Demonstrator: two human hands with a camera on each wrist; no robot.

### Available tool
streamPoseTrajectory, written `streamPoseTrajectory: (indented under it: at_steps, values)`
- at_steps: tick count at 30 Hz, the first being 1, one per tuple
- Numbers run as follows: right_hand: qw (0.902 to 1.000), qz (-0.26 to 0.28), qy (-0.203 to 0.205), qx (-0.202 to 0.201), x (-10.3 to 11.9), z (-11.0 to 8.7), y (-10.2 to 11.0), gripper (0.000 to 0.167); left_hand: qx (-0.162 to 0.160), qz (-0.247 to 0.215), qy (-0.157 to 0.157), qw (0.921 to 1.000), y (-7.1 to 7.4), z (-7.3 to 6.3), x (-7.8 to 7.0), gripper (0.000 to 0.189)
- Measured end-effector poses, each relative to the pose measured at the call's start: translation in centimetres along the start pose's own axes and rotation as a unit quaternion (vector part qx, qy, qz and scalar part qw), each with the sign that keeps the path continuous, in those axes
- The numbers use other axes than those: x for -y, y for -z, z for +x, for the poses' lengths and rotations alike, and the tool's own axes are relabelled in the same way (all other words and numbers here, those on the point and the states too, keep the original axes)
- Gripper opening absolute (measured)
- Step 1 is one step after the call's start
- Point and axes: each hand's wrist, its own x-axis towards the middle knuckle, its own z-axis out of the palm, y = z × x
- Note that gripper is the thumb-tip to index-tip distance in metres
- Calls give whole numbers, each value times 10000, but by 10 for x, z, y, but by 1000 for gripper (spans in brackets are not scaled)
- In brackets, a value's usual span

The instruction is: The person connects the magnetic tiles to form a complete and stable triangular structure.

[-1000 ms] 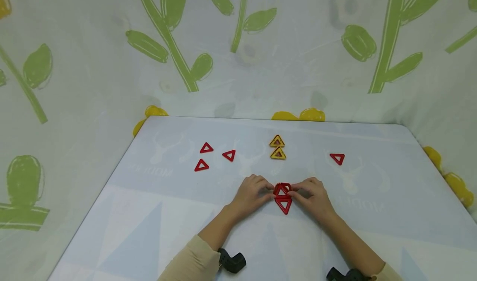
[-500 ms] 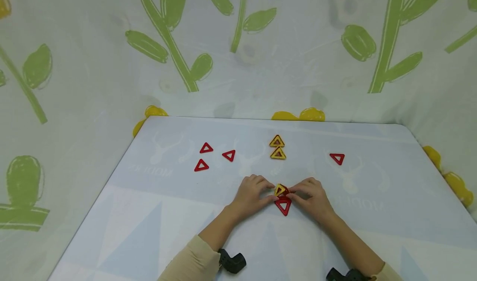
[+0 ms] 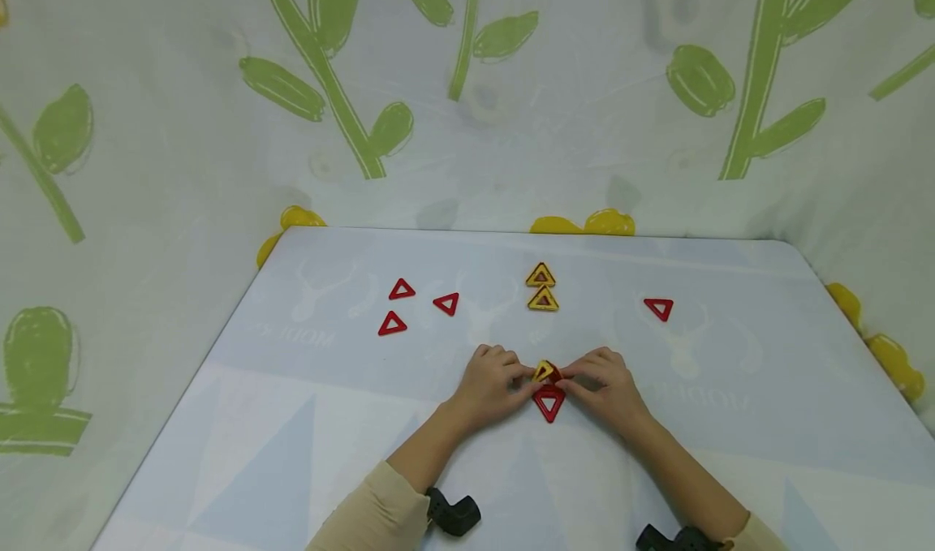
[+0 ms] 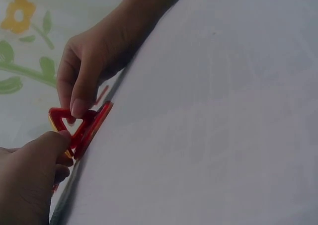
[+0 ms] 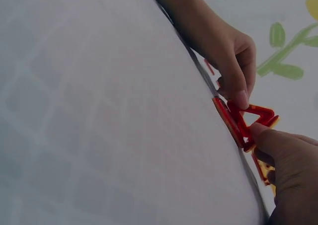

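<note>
Between both hands, red and yellow triangular magnetic tiles with open centres stand joined at angles. In the head view a yellow tile (image 3: 541, 372) slants at the top, with a red tile (image 3: 557, 409) lying on the near side, point toward the person. My left hand (image 3: 493, 385) pinches the joined tiles from the left between thumb and fingers. From the right, my right hand (image 3: 602, 380) pinches them the same way. The left wrist view shows an upright red tile (image 4: 58, 120) with both thumbs on it, and another red tile (image 4: 94, 130) beside it. Fingers hide part of the tiles.
Farther back on the white table (image 3: 694, 437) lie several loose red tiles (image 3: 392, 331) at left. Two yellow tiles (image 3: 542, 306) are at the middle back, tip to edge. A single red tile (image 3: 658, 302) lies at right. A curtain with printed plants (image 3: 584, 129) rises behind the table.
A second ago the upper part between the hands showed red; now a slanted yellow tile shows there. The hands and tiles have shifted slightly left in the head view. The loose tiles stay put.
</note>
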Motion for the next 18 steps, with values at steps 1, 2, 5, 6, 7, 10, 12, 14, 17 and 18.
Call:
streamPoseTrajectory:
  at_steps: [1, 2, 5, 6, 7, 10, 12, 14, 17, 18]
  values:
    - [10000, 9, 42, -10, 0, 0, 0, 27, 17, -18, -7, 10000, 1, 0, 0, 15]
    - [10000, 17, 77, -18, -1, 0, -1, 27, 31, -24, -14, 10000, 1, 0, 0, 15]
    - [9998, 41, 199, -49, -1, 0, -1, 28, 79, -19, 0, 10000, 2, 0, 0, 16]
    - [9997, 50, 233, -55, -2, 0, -1, 28, 89, -18, 8, 10000, 2, 0, 0, 16]
    - [9996, 50, 258, -54, -2, 0, -1, 28, 81, -23, 14, 10000, 2, 0, 0, 16]
    - [9996, 31, 265, -37, -2, 0, -1, 28, 41, -108, 21, 9999, 1, 1, 0, 16]
    - [9997, 15, 225, -22, -2, 1, -1, 28, 37, -202, 52, 9998, 1, 1, 0, 16]
    - [9998, 2, 173, -18, -1, 1, -1, 28, 75, -299, 132, 9994, 1, 1, 1, 15]
    - [9999, 3, 127, -16, 0, 1, -1, 27, 228, -454, 356, 9981, 1, 0, 2, 15]
    - [9999, -3, 109, -9, 0, 1, -1, 27, 301, -510, 451, 9972, 1, 0, 2, 16]
